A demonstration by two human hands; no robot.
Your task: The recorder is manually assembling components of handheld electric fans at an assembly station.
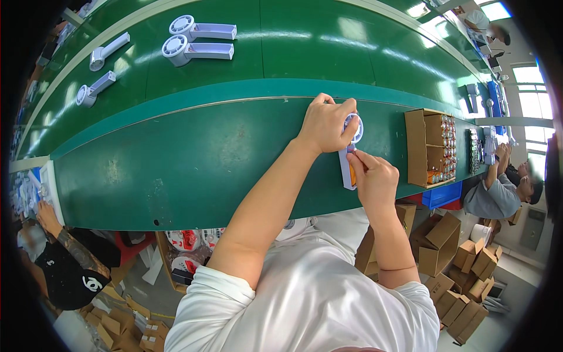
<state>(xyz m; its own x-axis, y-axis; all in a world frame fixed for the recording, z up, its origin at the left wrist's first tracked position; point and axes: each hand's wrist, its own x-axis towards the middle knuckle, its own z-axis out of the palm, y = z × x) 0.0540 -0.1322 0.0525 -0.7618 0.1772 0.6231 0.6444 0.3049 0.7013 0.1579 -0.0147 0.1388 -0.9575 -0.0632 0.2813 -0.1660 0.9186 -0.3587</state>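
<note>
A pale lilac handheld fan housing (345, 166) lies on the green bench, its round vented head up and its open handle toward me. My left hand (328, 126) is closed around the head and partly covers it. An orange piece (352, 175) shows inside the handle hollow. My right hand (378, 180) is over the handle, thumb and forefinger pinched together at its upper part. Whatever sits between those fingertips is too small and hidden to name.
To the right stands a cardboard box (416, 149) with several small cylinders, beside a blue bin (442, 196). Beyond the bench's raised edge, fan housings (205, 51) lie on a green belt. Co-workers sit left and right; cartons (437, 246) stand on the floor.
</note>
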